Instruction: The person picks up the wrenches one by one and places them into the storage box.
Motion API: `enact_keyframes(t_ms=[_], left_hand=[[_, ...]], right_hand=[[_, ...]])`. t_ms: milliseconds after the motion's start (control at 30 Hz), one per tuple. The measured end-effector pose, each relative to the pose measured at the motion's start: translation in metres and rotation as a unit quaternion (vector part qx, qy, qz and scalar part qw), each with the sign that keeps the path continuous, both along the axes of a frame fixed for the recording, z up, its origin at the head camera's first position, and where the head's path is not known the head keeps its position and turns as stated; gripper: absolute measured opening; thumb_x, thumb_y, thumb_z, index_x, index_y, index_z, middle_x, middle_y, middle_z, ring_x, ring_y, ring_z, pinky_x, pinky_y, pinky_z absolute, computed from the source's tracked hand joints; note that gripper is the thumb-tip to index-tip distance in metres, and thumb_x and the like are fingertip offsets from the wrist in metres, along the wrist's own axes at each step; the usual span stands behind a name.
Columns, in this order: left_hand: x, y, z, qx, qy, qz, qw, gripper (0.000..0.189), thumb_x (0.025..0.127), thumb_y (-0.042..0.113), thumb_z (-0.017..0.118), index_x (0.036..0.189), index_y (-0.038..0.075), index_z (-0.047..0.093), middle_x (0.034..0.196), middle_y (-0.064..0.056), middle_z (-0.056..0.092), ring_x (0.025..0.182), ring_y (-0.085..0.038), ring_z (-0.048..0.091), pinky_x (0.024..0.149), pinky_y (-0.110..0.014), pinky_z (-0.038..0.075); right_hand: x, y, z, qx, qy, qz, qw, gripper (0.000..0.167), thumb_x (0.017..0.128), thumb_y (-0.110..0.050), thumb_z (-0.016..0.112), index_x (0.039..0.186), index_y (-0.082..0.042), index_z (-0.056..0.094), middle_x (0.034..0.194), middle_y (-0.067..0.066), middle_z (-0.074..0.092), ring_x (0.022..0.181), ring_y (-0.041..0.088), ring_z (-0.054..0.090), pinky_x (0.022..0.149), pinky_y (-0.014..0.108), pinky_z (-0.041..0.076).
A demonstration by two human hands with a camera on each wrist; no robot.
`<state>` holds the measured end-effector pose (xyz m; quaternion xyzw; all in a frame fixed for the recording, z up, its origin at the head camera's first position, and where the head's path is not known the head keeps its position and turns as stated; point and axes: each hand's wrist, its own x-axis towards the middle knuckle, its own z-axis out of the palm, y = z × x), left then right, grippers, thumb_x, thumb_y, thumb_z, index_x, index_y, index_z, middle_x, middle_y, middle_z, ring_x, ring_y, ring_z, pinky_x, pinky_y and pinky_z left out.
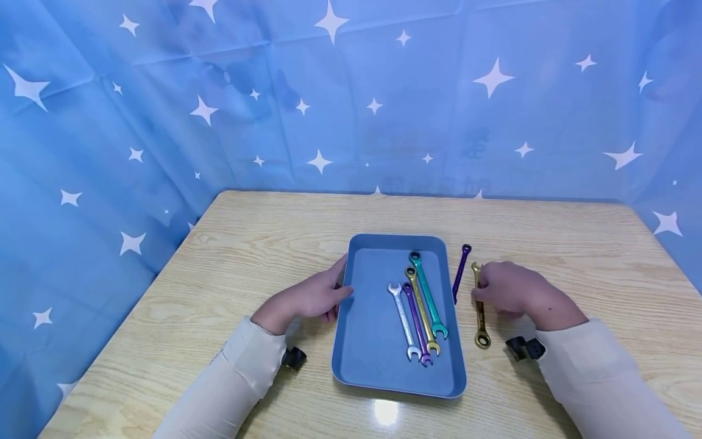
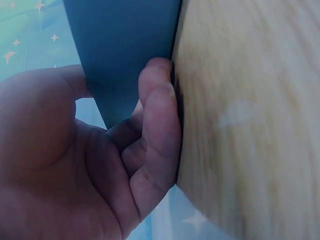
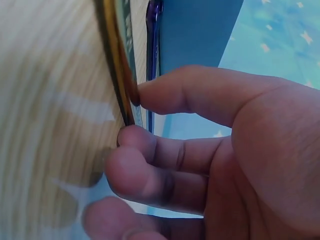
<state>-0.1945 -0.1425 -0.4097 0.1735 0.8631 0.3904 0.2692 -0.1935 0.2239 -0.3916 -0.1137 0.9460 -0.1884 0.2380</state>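
Note:
My left hand grips the left side of a blue-grey tray. Its thumb lies over the rim, and in the left wrist view the fingers curl against the tray's outer wall, close to the tabletop. To the right of the tray, my right hand pinches a gold combination wrench between thumb and fingers. The wrench's ring end points toward me; the right wrist view shows it edge-on, at or just above the table. Between that wrench and the tray, a dark purple wrench lies against the tray's right side.
Inside the tray's right half lie a silver wrench, a purple wrench, a second gold wrench and a green wrench, roughly side by side. The wooden table ends at a blue, star-printed curtain behind.

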Motion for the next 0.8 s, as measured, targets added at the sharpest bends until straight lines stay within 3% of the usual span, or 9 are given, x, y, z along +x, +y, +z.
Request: enact_keyframes(t_ms=[500,800], left_hand=[[-0.0003,0.0000,0.0005,-0.004,-0.001,0.005,1.0000,0.077,0.107,0.025,0.045,0.161,0.029,-0.011,0.062,-0.013,0.062,0.052,-0.024,0.062,0.055,-0.039,0.057],[-0.0001,0.0001,0.0000,0.001,-0.003,0.003,1.0000,0.077,0.107,0.025,0.044,0.161,0.029,-0.011,0.061,-0.012,0.062,0.051,-0.024,0.062,0.054,-0.039,0.057]], right_hand=[[-0.0042,0.0042,-0.0015,-0.026,-0.026,-0.013,0.9992,0.042,0.101,-0.019,0.053,0.061,-0.019,0.038,0.047,-0.006,0.037,0.039,0.011,0.038,0.044,0.027,0.039],[-0.0026,0.0044,-0.0014,-0.050,-0.032,-0.016,0.9981,0.045,0.099,-0.017,0.055,0.057,-0.019,0.038,0.046,-0.004,0.046,0.039,0.011,0.042,0.043,0.026,0.042]])
